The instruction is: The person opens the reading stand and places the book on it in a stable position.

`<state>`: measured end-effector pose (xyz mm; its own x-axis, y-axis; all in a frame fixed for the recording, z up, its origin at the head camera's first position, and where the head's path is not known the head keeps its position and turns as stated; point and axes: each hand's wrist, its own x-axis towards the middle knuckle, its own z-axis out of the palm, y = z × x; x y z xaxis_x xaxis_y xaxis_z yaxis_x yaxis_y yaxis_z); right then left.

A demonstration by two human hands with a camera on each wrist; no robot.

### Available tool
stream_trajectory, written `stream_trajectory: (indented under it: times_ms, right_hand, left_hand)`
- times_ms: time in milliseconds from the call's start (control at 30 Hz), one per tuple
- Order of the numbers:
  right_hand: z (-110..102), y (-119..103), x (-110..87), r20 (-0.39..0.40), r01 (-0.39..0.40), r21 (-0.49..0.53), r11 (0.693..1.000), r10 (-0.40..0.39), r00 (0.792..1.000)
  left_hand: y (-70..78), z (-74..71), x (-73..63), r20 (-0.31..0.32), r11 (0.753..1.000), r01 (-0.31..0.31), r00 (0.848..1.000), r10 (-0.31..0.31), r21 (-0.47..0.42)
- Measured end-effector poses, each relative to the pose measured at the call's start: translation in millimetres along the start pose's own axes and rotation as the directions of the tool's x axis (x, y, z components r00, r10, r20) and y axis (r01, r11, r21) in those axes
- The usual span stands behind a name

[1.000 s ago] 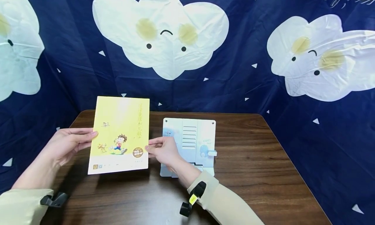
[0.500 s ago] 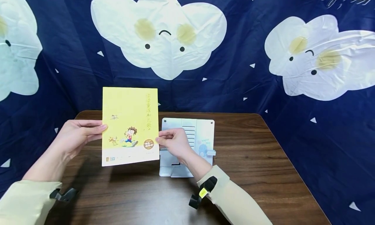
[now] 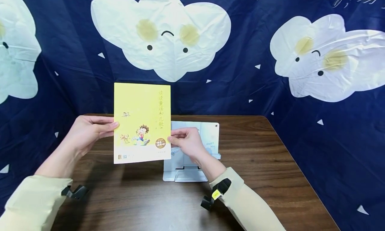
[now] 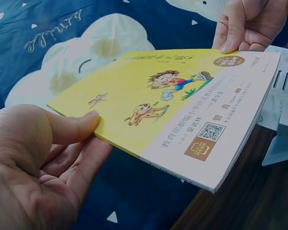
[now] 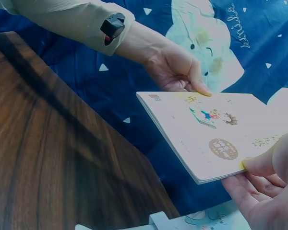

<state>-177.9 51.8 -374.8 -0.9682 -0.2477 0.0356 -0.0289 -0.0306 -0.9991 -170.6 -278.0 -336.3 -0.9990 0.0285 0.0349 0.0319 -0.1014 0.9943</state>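
Note:
A thin yellow-and-white children's book (image 3: pixel 141 114) is held up above the table, its cover with a running boy facing the head camera. My left hand (image 3: pixel 91 132) pinches its left edge, thumb on the cover and fingers behind. On the opposite edge my right hand (image 3: pixel 187 142) grips it the same way, lower down. Behind the book and the right hand stands a pale blue book stand (image 3: pixel 212 134), partly hidden by both. In the left wrist view the book (image 4: pixel 182 105) tilts, showing its spine side. The right wrist view shows its bottom edge near the right thumb.
The brown wooden table (image 3: pixel 255 177) spreads around the stand, its far edge close to a dark blue curtain (image 3: pixel 246 84) with white clouds. A small clip (image 3: pixel 216 156) sticks out from the stand's right side.
Both hands have carried the book to the right and upward, so it now overlaps the left part of the stand. The stand stays in place on the table.

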Motion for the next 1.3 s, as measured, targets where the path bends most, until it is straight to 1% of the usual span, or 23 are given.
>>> stream_trajectory:
  times_ms: [167, 267, 500, 600, 767, 1100, 1200, 1300]
  right_hand:
    - [-12, -5, -0.4, -0.017, 0.007, -0.017, 1.000, -0.008, 1.000]
    - [-18, -6, -0.4, -0.028, 0.011, -0.024, 1.000, -0.012, 1.000]
    - [-33, -8, -0.6, -0.045, 0.027, -0.038, 0.999, -0.029, 0.999]
    - [-39, -9, -1.1, -0.058, 0.024, -0.067, 0.997, -0.027, 0.998]
    - [-50, -10, -0.5, -0.079, 0.038, -0.115, 0.993, -0.047, 0.996]
    - [-66, -9, 0.3, -0.111, 0.030, -0.121, 0.992, -0.043, 0.993]
    - [-70, -8, 0.7, -0.126, 0.036, -0.130, 0.991, -0.053, 0.991]
    - [-74, -8, 0.8, -0.139, 0.039, -0.133, 0.990, -0.058, 0.989]
  left_hand:
    - [-0.5, 11.1, 6.8, -0.012, 1.000, -0.017, 1.000, 0.016, -0.003]
    - [-1.4, 17.4, 10.9, -0.011, 1.000, -0.026, 1.000, 0.026, 0.011]
    - [-1.4, 33.3, 18.6, -0.007, 0.999, -0.028, 1.000, 0.028, 0.016]
    - [-2.0, 39.0, 22.4, -0.009, 0.999, -0.023, 1.000, 0.023, 0.046]
    - [-3.3, 48.8, 29.1, -0.001, 0.994, -0.023, 1.000, 0.023, 0.107]
    - [-5.7, 65.6, 36.6, 0.005, 0.985, -0.030, 1.000, 0.029, 0.168]
    - [-5.9, 71.0, 38.9, 0.006, 0.986, -0.033, 0.999, 0.032, 0.165]
    - [-6.7, 76.1, 41.5, 0.017, 0.989, -0.035, 0.999, 0.032, 0.141]
